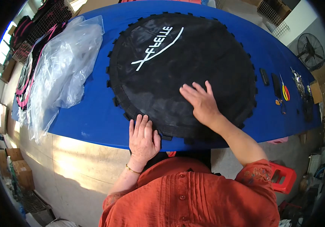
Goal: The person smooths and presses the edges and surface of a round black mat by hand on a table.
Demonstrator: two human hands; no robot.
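A round black trampoline mat with white lettering lies flat on the blue-covered table. Short black tabs stick out all round its rim. My left hand rests on the mat's near left edge, fingers stretched out over the rim. Farther in, my right hand lies on the mat's surface with its fingers spread. Neither hand grips anything.
Clear plastic bags are heaped at the table's left, beside black and pink pieces. On the right lie yellow-and-red handled pliers and small metal parts. A red stool stands near my right side; a fan is beyond.
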